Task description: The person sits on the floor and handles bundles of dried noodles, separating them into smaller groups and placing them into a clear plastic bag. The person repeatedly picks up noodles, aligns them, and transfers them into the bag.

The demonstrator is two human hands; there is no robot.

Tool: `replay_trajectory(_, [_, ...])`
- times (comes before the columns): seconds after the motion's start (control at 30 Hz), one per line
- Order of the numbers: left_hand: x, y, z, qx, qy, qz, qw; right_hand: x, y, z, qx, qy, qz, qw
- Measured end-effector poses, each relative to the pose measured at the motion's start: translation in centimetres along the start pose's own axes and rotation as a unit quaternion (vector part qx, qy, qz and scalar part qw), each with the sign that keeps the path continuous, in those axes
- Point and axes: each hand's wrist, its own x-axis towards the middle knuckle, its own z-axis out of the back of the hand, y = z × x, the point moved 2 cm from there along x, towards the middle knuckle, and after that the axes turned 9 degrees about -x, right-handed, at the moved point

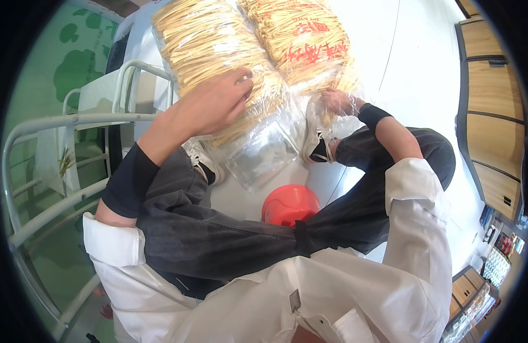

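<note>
Two large clear plastic bags packed with long, thin, yellow dried strips lie side by side before me. My left hand (223, 100) is over the lower part of the left bag (204, 47), its fingers bent; whether they pinch the film is hidden. At the near end of the right bag (307, 43), which bears red print, my right hand (336, 102) is bunched in the loose clear film. A few yellow strips (328, 118) show just below its fingers. The left bag's flat clear end (264, 154) spreads on the floor between my shoes.
A red plastic bucket (292, 203) stands between my legs. White metal rails (75, 120) rise close on my left. Wood-fronted cabinets (493, 94) line the right side, with shelves of small goods (499, 266) at lower right. The floor (401, 64) is pale and glossy.
</note>
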Motion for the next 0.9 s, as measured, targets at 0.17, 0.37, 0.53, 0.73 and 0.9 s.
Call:
replay_trajectory(0.17, [-0.2, 0.2, 0.4, 0.001, -0.002, 0.003, 1.000, -1.2, -0.2, 3.3, 0.050, -0.061, 0.006, 0.997])
replay_trajectory(0.37, [0.8, 0.2, 0.6, -0.001, -0.036, -0.008, 0.999, -6.1, -0.6, 6.4, 0.079, 0.007, 0.048, 0.996])
replay_trajectory(0.53, [0.0, 1.2, 0.9, -0.005, -0.037, -0.014, 0.999, -7.4, 1.3, 14.6, 0.142, -0.075, 0.088, 0.983])
replay_trajectory(0.73, [-0.8, 1.7, 0.5, -0.033, -0.056, -0.001, 0.998, -7.8, 1.9, 19.9, 0.320, -0.115, -0.041, 0.940])
replay_trajectory(0.9, [-0.4, 1.7, 0.9, -0.025, -0.028, 0.026, 0.999, -7.5, 0.4, 18.8, 0.223, -0.148, -0.082, 0.960])
